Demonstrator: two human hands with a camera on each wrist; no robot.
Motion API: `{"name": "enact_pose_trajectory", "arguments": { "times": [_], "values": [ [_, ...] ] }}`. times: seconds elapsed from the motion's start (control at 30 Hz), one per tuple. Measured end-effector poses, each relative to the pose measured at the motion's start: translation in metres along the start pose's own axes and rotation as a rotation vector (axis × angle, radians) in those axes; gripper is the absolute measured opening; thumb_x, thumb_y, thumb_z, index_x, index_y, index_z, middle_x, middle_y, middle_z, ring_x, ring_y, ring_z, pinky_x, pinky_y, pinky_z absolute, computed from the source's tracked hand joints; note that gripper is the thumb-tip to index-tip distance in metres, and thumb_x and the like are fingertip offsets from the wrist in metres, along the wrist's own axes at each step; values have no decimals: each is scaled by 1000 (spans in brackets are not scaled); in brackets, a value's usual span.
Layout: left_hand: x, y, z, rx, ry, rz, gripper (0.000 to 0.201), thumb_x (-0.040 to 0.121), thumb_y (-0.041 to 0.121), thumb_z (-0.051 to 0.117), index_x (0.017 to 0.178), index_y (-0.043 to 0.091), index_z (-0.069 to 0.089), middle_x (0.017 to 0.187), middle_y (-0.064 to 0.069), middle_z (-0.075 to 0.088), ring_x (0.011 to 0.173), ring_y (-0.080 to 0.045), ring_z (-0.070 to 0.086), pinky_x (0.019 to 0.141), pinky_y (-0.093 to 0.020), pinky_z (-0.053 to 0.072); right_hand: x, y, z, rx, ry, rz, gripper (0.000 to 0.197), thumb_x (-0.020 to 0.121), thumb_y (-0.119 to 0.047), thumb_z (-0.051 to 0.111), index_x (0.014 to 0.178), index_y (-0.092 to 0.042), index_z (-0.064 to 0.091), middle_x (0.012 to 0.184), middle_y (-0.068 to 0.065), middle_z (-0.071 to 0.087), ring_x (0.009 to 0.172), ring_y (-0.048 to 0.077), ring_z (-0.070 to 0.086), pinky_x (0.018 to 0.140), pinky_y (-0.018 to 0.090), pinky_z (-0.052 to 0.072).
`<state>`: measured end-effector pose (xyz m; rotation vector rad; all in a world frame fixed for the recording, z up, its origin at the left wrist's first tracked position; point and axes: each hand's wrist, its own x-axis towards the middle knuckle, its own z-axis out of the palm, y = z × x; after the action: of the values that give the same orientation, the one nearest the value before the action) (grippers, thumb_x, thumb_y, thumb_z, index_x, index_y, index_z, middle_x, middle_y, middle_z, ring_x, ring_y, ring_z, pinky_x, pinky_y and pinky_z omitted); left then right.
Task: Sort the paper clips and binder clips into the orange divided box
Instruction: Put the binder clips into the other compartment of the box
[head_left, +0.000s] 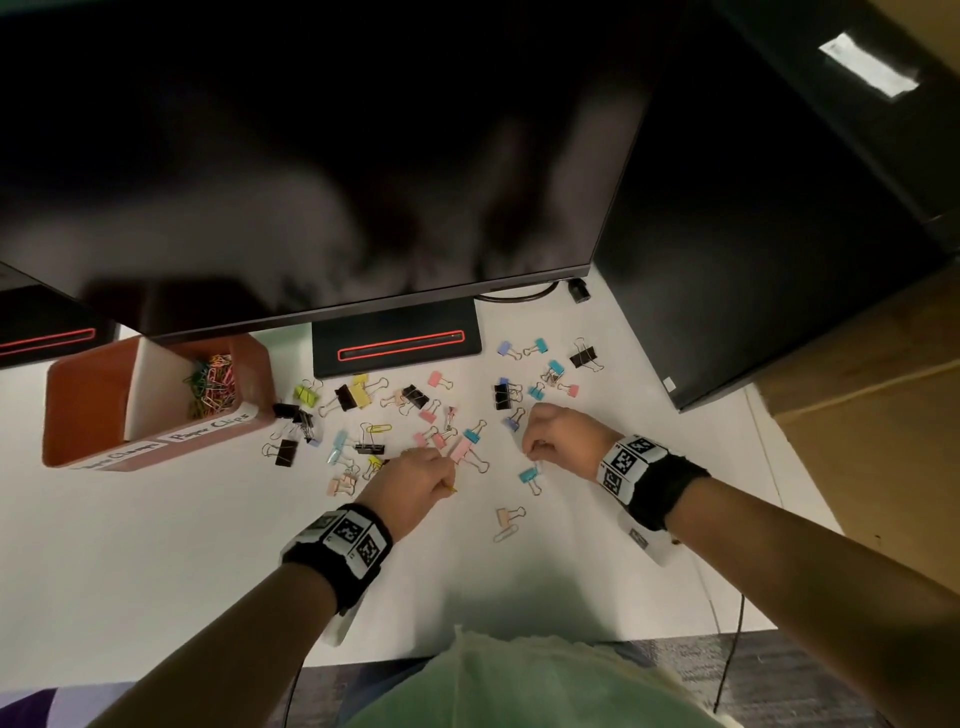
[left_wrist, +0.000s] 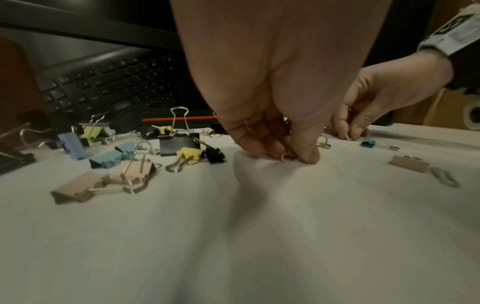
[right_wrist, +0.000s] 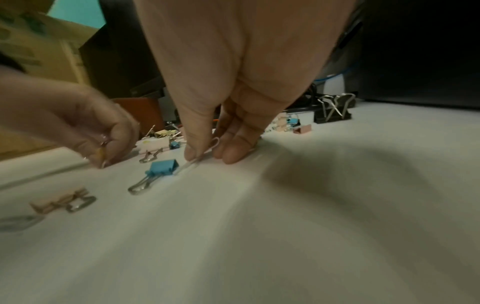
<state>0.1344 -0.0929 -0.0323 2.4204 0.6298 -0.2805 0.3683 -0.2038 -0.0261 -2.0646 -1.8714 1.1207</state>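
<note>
The orange divided box (head_left: 83, 410) stands at the far left of the white table (head_left: 156, 545), just beside the scattered clips. It has two compartments: the right one, labelled "Paper Clips", holds a heap of coloured paper clips (head_left: 210, 384), too many to count; what lies in the left one cannot be told.

Loose binder clips (head_left: 363, 395) lie spread between the box and the black computer case (head_left: 727, 260), roughly forty of them in black, pink, blue, yellow and peach. Three loose paper clips show plainly: a yellow one (head_left: 379, 428), a pale one (head_left: 505, 533) near the table's front, and a white paper clip (right_wrist: 201, 155).

The right hand (head_left: 558, 439) pinches that white paper clip between thumb and fingers against the table, just beside one blue binder clip (right_wrist: 163, 167). The left hand (head_left: 410, 483) has its fingertips bunched on the table, pinching small paper clips (left_wrist: 291, 155), at least one of them yellow.

One monitor (head_left: 311, 156) hangs over the far side, its stand (head_left: 397, 343) behind the clips.
</note>
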Motion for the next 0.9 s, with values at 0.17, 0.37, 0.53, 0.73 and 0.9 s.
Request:
{"name": "enact_pose_trajectory", "arguments": {
  "times": [0.17,0.37,0.53,0.73,0.9],
  "values": [
    [-12,24,9,-63,-66,121,6,88,20,58,93,17,60,91,6,54,84,-9,50,75,-18,41,-12,13,3,134,105,23,13,86,-11,63,97,-6,69,106,7,60,84,18,59,87,26,49],
    [-12,52,32,29,-187,112,28,89,25,55,113,11,59,105,-8,58,98,-21,52,87,-31,43,-21,13,7,38,54,-104,10,85,-13,65,91,-9,72,108,7,57,87,16,56,80,20,43],
    [-8,54,38,111,-93,141,11,80,15,65,90,9,66,84,-9,61,77,-28,61,65,-39,55,-22,11,9,-16,48,-90,13,85,-11,64,94,-8,72,108,9,61,95,23,59,86,27,49],
    [-4,52,36,22,2,51,16,91,19,53,95,8,63,101,-7,55,93,-23,54,84,-36,48,-22,4,4,-14,0,48,23,87,-17,61,109,-10,64,109,8,60,100,23,59,93,32,47],
    [-7,41,33,41,3,54,7,86,11,57,85,7,62,89,-12,59,85,-29,56,76,-38,51,-23,0,9,6,-13,108,18,87,-17,61,102,-8,67,108,10,61,96,24,62,93,33,49]
  ]
}}
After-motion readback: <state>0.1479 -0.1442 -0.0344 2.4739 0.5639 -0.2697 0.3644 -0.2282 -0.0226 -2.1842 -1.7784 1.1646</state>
